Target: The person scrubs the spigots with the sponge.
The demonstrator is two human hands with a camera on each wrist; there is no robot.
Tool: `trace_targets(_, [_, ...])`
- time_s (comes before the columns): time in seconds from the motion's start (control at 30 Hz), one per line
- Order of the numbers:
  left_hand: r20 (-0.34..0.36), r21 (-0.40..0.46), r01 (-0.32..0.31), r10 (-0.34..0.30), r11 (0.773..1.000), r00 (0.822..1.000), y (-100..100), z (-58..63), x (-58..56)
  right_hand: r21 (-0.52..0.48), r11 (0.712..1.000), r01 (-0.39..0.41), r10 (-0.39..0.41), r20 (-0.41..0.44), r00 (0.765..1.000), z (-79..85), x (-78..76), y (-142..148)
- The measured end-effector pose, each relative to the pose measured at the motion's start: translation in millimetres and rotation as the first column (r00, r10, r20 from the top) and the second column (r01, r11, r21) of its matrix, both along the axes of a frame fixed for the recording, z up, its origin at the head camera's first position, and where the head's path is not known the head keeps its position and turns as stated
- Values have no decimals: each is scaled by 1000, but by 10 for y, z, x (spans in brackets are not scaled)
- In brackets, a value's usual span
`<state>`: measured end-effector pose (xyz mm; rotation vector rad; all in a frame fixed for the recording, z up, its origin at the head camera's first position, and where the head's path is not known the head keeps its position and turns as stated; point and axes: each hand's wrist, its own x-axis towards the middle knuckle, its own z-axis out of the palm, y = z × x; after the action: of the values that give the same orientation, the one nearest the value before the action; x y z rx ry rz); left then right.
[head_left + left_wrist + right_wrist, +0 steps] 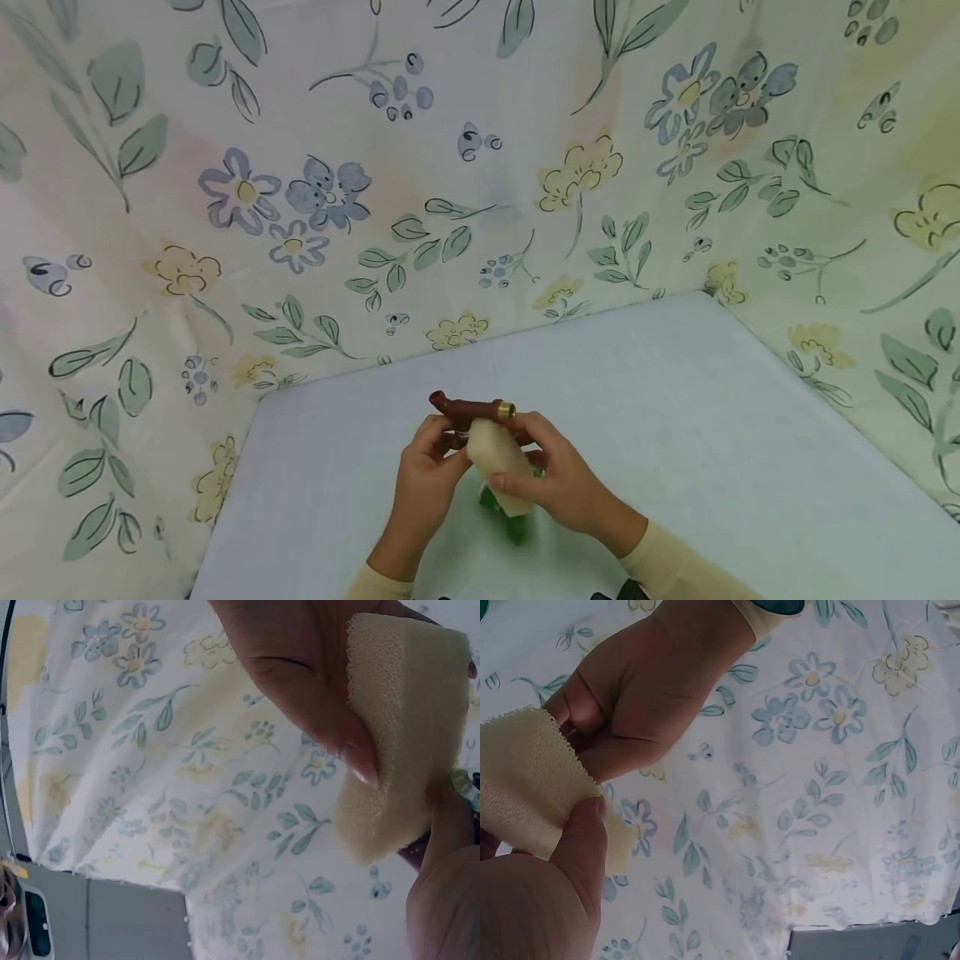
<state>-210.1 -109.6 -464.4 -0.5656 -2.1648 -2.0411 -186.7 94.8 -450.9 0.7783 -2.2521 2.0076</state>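
Observation:
In the head view my left hand [426, 479] grips a brown tap-like fitting [472, 409] with a bent spout end and a brass-coloured end. My right hand [566, 483] holds a pale cream sponge [498, 462], its thumb across the near face and its fingers behind. The sponge lies against the near side of the brown fitting and hides part of it. Both wrist views show the porous sponge [412, 727] between the two hands, the right thumb [585, 832] pressing on it. Partly covered by the sponge is a blurred green thing [513, 527], its kind unclear.
A white-covered table [637, 400] lies under the hands. Floral cloth [450, 250] hangs behind it and along the sides. A small dark object [632, 590] shows at the bottom edge of the head view.

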Motion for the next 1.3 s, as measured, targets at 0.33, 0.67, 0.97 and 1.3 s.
trace_targets(0.33, [46, 135, 125, -132, 983, 990, 6, 24, 49, 45, 998, 48, -50, 43, 998, -222, -179, 101])
trace_targets(0.67, [16, 111, 189, -192, 976, 981, -1, 25, 45, -18, 1000, 24, -21, 145, 989, -42, -90, 104])
trace_targets(0.97, [93, 139, 94, -107, 986, 990, -1, 2, 26, 16, 999, 29, -30, 56, 998, -194, -85, 45])
trace_targets(1.3, [95, 101, 12, -21, 995, 995, 15, -25, 21, 67, 995, 71, -72, 4, 997, -209, -50, 23])
